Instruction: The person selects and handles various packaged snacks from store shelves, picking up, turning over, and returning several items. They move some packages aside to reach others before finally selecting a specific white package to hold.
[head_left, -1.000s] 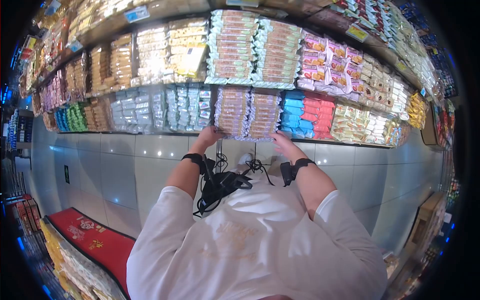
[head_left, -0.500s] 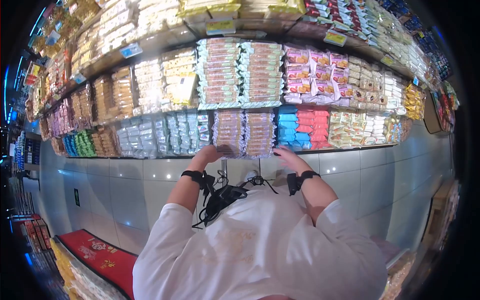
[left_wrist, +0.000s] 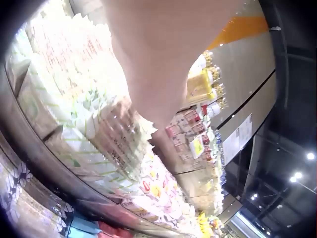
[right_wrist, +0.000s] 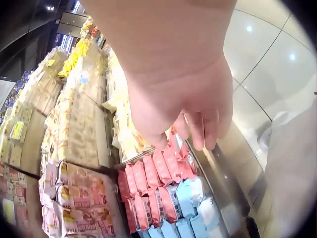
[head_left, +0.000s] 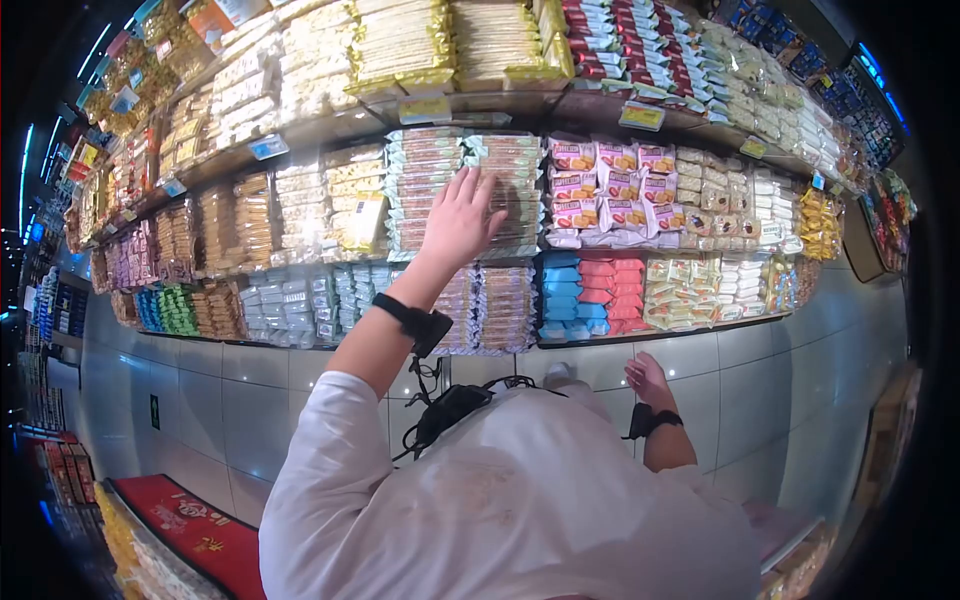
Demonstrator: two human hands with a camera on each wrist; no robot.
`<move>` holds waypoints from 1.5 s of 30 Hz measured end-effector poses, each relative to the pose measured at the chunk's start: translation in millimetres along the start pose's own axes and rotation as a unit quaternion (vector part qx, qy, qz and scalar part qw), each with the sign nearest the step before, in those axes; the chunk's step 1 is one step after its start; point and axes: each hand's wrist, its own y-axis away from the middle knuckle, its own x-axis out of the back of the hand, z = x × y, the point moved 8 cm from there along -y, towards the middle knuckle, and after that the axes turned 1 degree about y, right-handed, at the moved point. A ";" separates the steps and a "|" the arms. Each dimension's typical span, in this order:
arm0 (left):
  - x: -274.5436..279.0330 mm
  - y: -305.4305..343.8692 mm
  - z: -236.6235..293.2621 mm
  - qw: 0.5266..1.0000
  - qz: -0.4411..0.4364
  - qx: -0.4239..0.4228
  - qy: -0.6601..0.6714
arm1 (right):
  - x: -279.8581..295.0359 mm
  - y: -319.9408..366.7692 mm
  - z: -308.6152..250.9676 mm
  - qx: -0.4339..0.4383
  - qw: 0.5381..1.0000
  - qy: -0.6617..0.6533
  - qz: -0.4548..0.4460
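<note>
My left hand [head_left: 462, 222] reaches out over the middle shelf, its fingers extended above two columns of wrapped snack bars in green-and-white packets [head_left: 425, 175]. In the left wrist view those packets [left_wrist: 119, 134] lie right beyond the hand [left_wrist: 158, 84], which hides part of them. Below, on the lowest shelf, are bars in purple-and-white wrappers [head_left: 507, 310], partly covered by my left forearm. My right hand [head_left: 650, 382] hangs in front of the lowest shelf with loosely bent fingers and holds nothing. Red packets [right_wrist: 148, 173] and light blue packets [right_wrist: 190, 198] sit beyond it in the right wrist view.
Purple-and-pink biscuit packs [head_left: 615, 190] stand right of the green packets. A raised shelf edge with price tags [head_left: 642, 116] runs above. Grey packets [head_left: 275, 308] fill the lowest shelf at left. Behind me on the left stands a red-fronted display [head_left: 190, 525].
Both hands have left the front edge of the purple-and-white bars. My left hand has moved up over the green packets; my right hand has drawn back to the right. The head view has tilted up.
</note>
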 end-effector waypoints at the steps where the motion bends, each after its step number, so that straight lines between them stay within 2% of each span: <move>1: -9.1 -6.6 4.4 1.000 0.003 -0.001 0.001 | 12.3 -7.4 10.4 -0.025 1.000 -0.005 0.012; 7: -55.2 -21.0 15.6 1.000 -0.021 0.017 -0.016 | 59.8 -13.8 34.5 -0.079 0.995 -0.031 0.060; 9: -58.4 -20.6 16.8 0.999 -0.035 0.013 -0.031 | 67.7 -15.0 37.1 -0.104 0.991 -0.054 0.061; 15: -61.8 -22.3 19.5 0.995 -0.060 0.025 -0.076 | 94.7 -27.4 52.5 -0.104 0.990 -0.062 0.073; 16: -57.5 -23.5 22.5 0.995 -0.035 0.015 -0.090 | 97.5 -30.6 56.1 -0.107 0.990 -0.061 0.075; 17: -52.6 -30.4 24.5 0.995 -0.034 0.010 -0.093 | 97.5 -29.9 57.1 -0.106 0.990 -0.066 0.072; 19: -47.5 -49.0 19.1 0.996 -0.060 0.053 -0.027 | 95.6 -28.7 59.3 -0.109 0.991 -0.043 0.058; 20: -37.7 -63.5 22.6 0.999 -0.012 0.038 -0.017 | 95.9 -27.5 60.6 -0.108 0.991 -0.035 0.068; 25: -48.0 -128.9 21.1 1.000 -0.024 -0.009 -0.003 | 104.0 -35.3 77.4 -0.118 0.992 -0.009 0.052; 27: -74.0 -140.4 8.1 0.991 -0.120 0.055 0.008 | 105.0 -41.0 81.4 -0.122 0.992 -0.003 0.038; 28: -89.6 -142.1 0.8 0.994 -0.113 0.010 -0.004 | 106.4 -38.8 82.5 -0.132 0.990 0.009 0.042; 29: -89.6 -146.5 1.3 0.993 -0.114 0.006 -0.008 | 106.1 -34.4 80.9 -0.142 0.989 0.020 0.046; 31: -91.7 -145.5 -1.1 0.985 -0.163 0.057 -0.019 | 107.2 -31.7 81.0 -0.149 0.988 0.019 0.040; 32: -89.9 -146.4 1.5 0.972 -0.214 0.094 -0.022 | 110.2 -31.8 83.9 -0.158 0.986 0.017 0.042; 35: -86.1 -146.2 2.5 0.961 -0.248 0.117 -0.016 | 123.5 -44.2 101.4 -0.168 0.985 0.019 0.030; 41: -83.4 -143.0 -1.3 0.977 -0.194 0.088 0.007 | 132.3 -77.4 100.8 -0.177 0.983 0.043 0.009; 45: -81.4 -139.7 -2.7 0.982 -0.167 0.087 -0.026 | 133.1 -108.8 93.6 -0.140 0.987 0.082 -0.015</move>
